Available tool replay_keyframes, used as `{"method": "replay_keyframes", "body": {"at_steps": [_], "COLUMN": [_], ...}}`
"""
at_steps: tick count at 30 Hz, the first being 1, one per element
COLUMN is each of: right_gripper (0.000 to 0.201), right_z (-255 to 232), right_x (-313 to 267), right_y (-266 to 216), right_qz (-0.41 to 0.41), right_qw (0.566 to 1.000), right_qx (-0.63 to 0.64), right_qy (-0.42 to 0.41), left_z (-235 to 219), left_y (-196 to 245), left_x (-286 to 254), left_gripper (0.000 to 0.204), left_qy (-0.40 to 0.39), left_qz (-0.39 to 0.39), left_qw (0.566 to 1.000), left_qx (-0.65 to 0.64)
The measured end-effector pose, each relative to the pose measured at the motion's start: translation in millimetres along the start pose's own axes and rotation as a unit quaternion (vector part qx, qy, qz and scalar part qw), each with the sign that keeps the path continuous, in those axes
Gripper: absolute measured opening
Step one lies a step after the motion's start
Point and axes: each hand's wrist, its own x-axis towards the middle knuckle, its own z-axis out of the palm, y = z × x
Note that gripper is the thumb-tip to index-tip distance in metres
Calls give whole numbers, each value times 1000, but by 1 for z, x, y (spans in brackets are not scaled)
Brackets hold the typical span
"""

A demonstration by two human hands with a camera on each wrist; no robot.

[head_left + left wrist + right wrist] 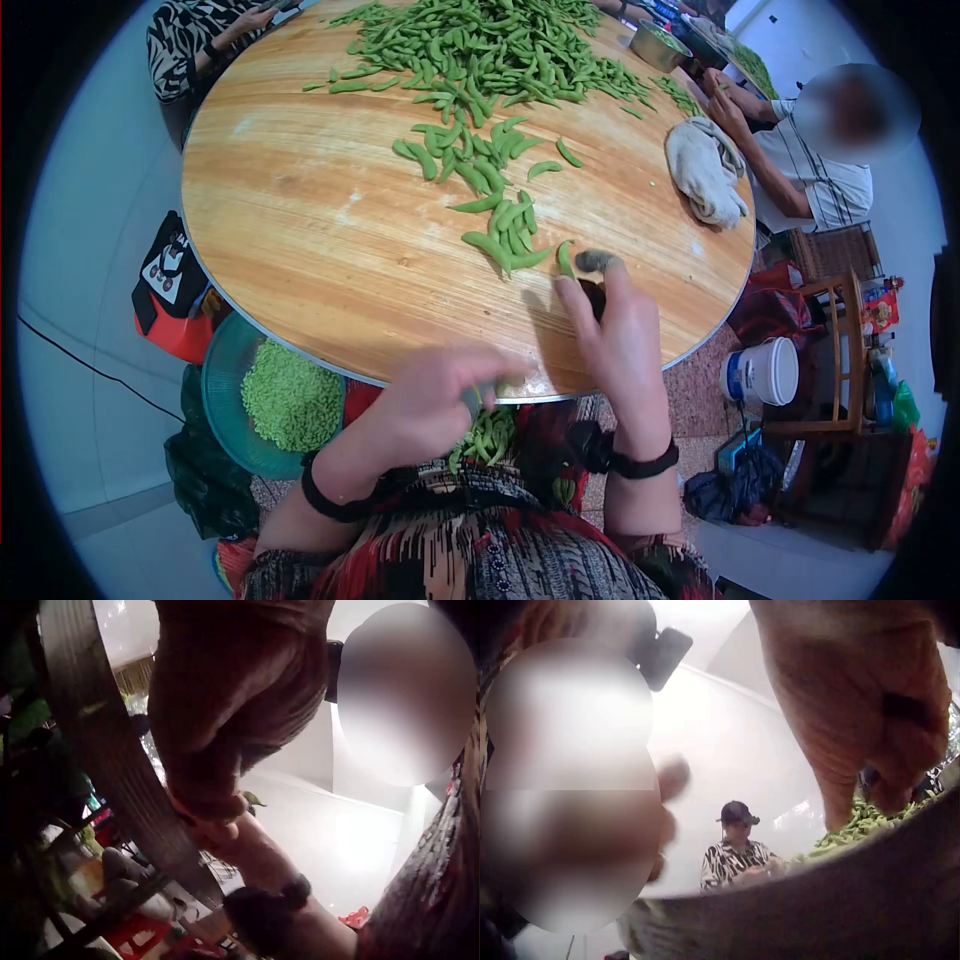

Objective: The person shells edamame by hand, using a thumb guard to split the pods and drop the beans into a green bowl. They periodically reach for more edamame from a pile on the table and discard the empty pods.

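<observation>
My right hand [625,325] is over the table's near edge, thumb and forefinger bent close together. It pinches a green soybean pod [565,258], which sticks up past the thumb tip. A dark cover sits on its forefinger tip. To its left, my left hand [430,395] is blurred, its forefinger stretched toward the right hand and the other fingers curled under; I cannot tell whether they hold anything. In the left wrist view the left hand [232,697] is dark and its fingers overlap the right arm. Loose soybean pods [515,225] trail across the table beyond the hands.
A large pod heap [480,45] covers the far side of the round wooden table [290,210]. At the right lies a rag [705,170]. Below left stands a green basket [215,400] of shelled beans; pods [490,435] lie in the lap. Other people sit around the table.
</observation>
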Motion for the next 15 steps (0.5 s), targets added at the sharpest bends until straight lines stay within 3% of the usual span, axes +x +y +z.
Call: {"method": "replay_keyframes", "body": {"at_steps": [1, 3, 5, 7, 8, 9, 10, 11, 13, 14, 15], "right_gripper": [21, 19, 15, 13, 13, 13, 13, 13, 14, 15, 15], "right_z": [3, 13, 13, 10, 8, 2, -4, -8, -14, -13, -12], "right_x": [5, 12, 10, 5, 0, -6, -11, -16, -27, -32, -35], "right_y": [4, 15, 21, 28, 26, 19, 12, 7, 0, -3, -7], "right_qz": [0, -20, -20, -54, -54, 60, 170, 171, 201, 201, 199], "right_qw": [1000, 989, 990, 998, 998, 968, 879, 878, 777, 744, 743], "right_qx": [-1, -142, -134, 33, 33, 241, 435, 437, 578, 618, 619], "right_qy": [0, -26, -29, 21, 20, -42, -99, -99, -146, -157, -157], "left_z": [2, 9, 13, 8, 5, 3, 4, 4, 2, 7, 8], "left_y": [2, 10, 6, 8, 17, 24, 27, 28, 30, 29, 28], "left_x": [-2, -4, -4, 0, 2, 3, 3, 5, 8, 9, 11], "left_gripper": [50, 46, 38, 33, 35, 36, 40, 40, 42, 40, 40], "left_qy": [-118, -130, -89, -120, -109, -98, -79, -79, 27, 88, 89], "left_qz": [-2, -1, 62, 53, -13, -79, -100, -101, -98, -72, -72], "left_qw": [993, 991, 994, 991, 991, 985, 980, 980, 979, 970, 971], "left_qx": [2, 25, 35, -33, -76, -117, -151, -150, -178, -215, -212]}}
